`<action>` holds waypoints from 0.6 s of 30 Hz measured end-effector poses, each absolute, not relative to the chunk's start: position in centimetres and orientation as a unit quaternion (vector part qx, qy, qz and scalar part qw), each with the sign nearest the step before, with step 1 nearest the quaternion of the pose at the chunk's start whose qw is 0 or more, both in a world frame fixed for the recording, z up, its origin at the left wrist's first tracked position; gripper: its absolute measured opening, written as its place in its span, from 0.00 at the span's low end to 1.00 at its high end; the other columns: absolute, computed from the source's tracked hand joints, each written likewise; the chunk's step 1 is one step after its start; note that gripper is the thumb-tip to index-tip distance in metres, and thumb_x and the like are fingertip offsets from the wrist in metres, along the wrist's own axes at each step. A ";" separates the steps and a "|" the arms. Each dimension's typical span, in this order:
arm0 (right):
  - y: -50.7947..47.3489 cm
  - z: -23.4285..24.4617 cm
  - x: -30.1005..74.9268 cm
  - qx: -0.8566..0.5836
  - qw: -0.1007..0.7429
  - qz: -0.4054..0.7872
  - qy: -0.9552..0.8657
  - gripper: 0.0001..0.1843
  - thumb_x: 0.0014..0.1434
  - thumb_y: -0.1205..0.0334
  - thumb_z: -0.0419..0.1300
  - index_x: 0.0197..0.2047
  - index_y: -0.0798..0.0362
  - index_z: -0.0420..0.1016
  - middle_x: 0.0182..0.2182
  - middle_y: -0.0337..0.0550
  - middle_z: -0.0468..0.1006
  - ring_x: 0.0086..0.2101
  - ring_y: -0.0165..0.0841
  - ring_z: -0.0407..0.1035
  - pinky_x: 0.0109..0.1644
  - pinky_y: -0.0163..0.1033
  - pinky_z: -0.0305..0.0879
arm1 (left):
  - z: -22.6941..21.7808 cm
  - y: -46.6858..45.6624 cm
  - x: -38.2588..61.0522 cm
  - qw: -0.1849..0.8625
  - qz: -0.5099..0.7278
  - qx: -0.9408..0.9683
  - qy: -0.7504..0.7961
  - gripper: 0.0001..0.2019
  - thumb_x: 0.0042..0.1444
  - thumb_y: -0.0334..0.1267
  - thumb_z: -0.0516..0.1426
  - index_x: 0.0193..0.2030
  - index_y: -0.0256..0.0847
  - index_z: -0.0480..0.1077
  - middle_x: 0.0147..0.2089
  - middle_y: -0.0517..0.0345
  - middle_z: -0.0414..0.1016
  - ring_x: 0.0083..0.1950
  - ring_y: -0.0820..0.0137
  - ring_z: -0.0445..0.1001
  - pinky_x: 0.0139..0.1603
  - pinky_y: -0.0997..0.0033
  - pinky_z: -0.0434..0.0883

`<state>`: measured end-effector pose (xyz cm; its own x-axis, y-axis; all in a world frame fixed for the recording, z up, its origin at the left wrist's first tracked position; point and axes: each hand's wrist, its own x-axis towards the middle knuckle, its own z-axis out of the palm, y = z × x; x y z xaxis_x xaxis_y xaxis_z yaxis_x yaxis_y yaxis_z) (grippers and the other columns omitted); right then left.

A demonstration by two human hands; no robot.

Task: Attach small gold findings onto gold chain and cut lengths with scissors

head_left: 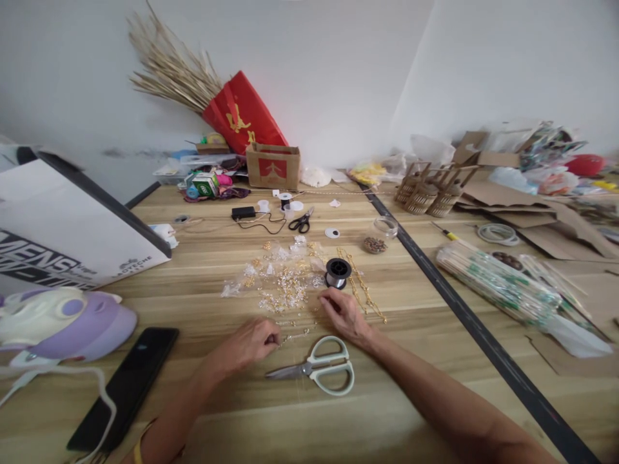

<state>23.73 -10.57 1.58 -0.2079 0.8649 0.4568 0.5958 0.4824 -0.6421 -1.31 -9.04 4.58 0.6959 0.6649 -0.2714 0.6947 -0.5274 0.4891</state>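
My left hand [254,343] rests on the wooden table [232,412], its fingers pinched on the end of a thin beaded strand [296,334] that runs rightwards. My right hand [344,314] lies palm down beside it, fingertips curled at the edge of a scatter of small gold and clear beads [283,287]. Just past its fingers stands a black spool of fine wire [337,272]. A gold chain [363,290] trails to the right of that hand. White-handled scissors [319,368] lie between my forearms.
A black phone [126,385] and a purple and white mask [62,322] lie at the left, behind them a white shopping bag [68,238]. Black scissors [300,222], a glass jar [377,240], a paper bag [273,166] and cardboard clutter [532,206] sit farther back.
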 end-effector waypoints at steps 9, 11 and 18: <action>-10.6 5.0 24.4 -0.547 0.082 0.102 -0.827 0.07 0.63 0.64 0.50 0.36 0.54 0.69 0.37 0.43 0.71 0.31 0.29 0.67 0.32 0.32 0.54 | 4.4 -9.5 -2.0 0.341 0.019 0.837 0.427 0.08 0.52 0.33 0.53 0.33 0.38 0.74 0.33 0.57 0.73 0.33 0.70 0.70 0.35 0.74 0.63; -10.9 5.4 24.1 -0.566 0.030 0.083 -0.820 0.08 0.63 0.65 0.49 0.37 0.55 0.68 0.38 0.45 0.71 0.32 0.30 0.67 0.31 0.32 0.53 | 4.3 -9.6 -2.2 0.350 0.033 0.831 0.430 0.08 0.53 0.34 0.53 0.33 0.38 0.74 0.33 0.57 0.73 0.33 0.70 0.70 0.35 0.74 0.64; -10.6 5.0 23.8 -0.587 -0.030 0.071 -0.806 0.08 0.63 0.68 0.47 0.39 0.55 0.67 0.39 0.46 0.72 0.34 0.33 0.69 0.32 0.34 0.55 | 5.2 -10.2 -2.4 0.356 0.054 0.829 0.429 0.08 0.54 0.31 0.53 0.34 0.39 0.74 0.34 0.57 0.74 0.36 0.70 0.71 0.38 0.74 0.64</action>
